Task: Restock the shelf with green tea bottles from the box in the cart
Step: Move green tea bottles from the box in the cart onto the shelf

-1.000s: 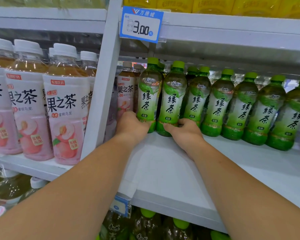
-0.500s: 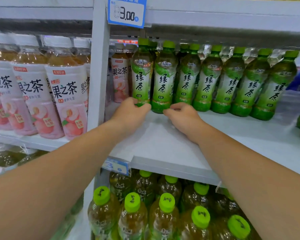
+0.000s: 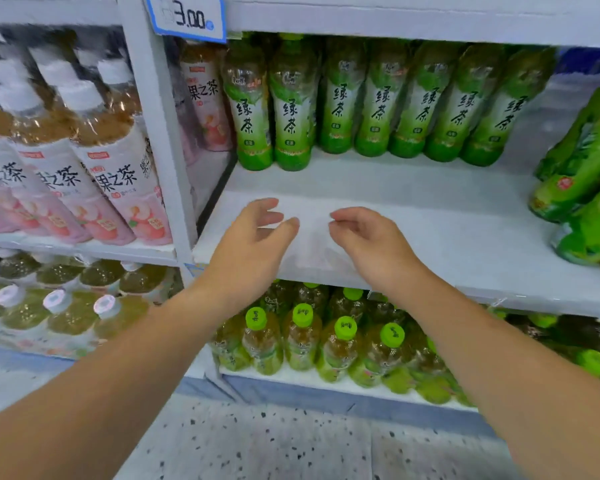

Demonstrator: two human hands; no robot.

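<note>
Your left hand (image 3: 253, 233) and right hand (image 3: 368, 240) were on the two front green tea bottles (image 3: 271, 109) a second ago; now both are off, fingers loose, holding nothing, over the bare front of the shelf (image 3: 430, 220). That pair is placed, so go back to the box, which isn't in view. Count: seven green tea bottles upright in the row, two leftmost set forward. More green packs (image 3: 582, 174) lie at right, number unclear.

A price tag (image 3: 187, 16) on the shelf rail above the hands reads "3.00". The green tea bottles (image 3: 293, 109) beyond the hands carry "绿茶" on their labels. The pink-labelled bottles (image 3: 120, 188) left of the hands read "果之茶".
</note>
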